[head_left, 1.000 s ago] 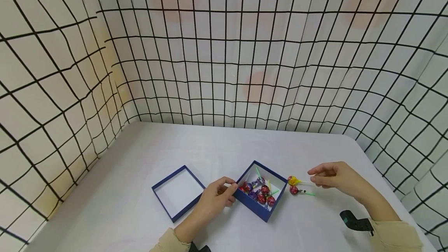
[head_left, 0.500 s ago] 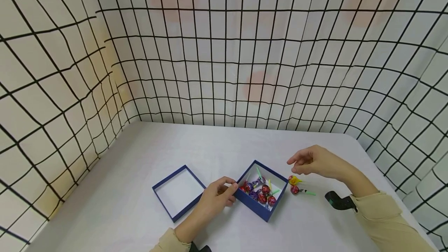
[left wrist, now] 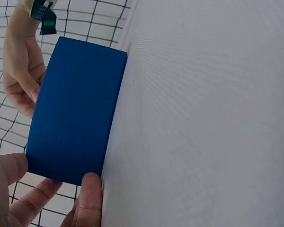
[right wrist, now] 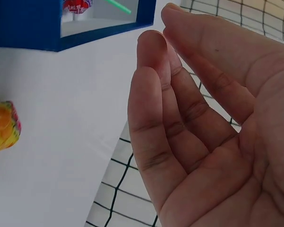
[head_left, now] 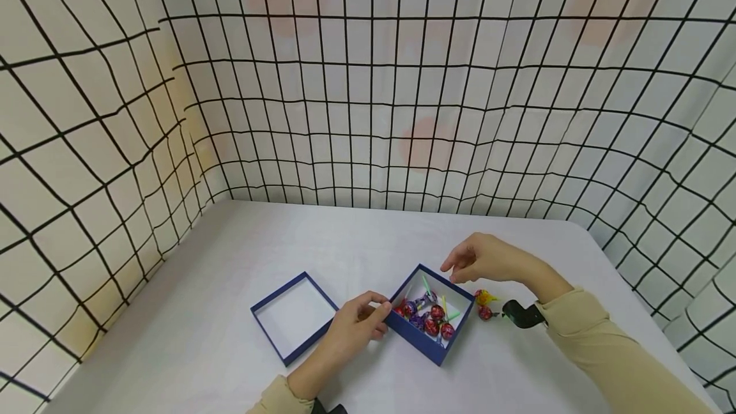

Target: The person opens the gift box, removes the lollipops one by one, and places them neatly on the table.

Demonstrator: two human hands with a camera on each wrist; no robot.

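Several wrapped lollipops [head_left: 431,326] in red and purple, with some green and yellow sticks, lie inside a blue box [head_left: 418,342] with a white inside. My left hand [head_left: 353,326] grips the box's left corner; in the left wrist view, its thumb [left wrist: 13,166] is at the rim edge and a finger [left wrist: 90,198] is at the lower edge. Above the box's far right edge is my right hand [head_left: 489,259], fingers loosely bent and nothing between them. A yellow lollipop [head_left: 483,298] and a red lollipop [head_left: 485,314] lie on the table just right of the box.
A shallow blue lid [head_left: 294,317], white inside, lies left of the box, partly behind the left forearm. A white cloth covers the table [head_left: 241,254]. Black netting [head_left: 356,107] over white walls surrounds it at the back and sides.
My right hand has moved left from beside the loose lollipops' sticks, over them, to the box's far right edge. The left hand and the box stay in place.
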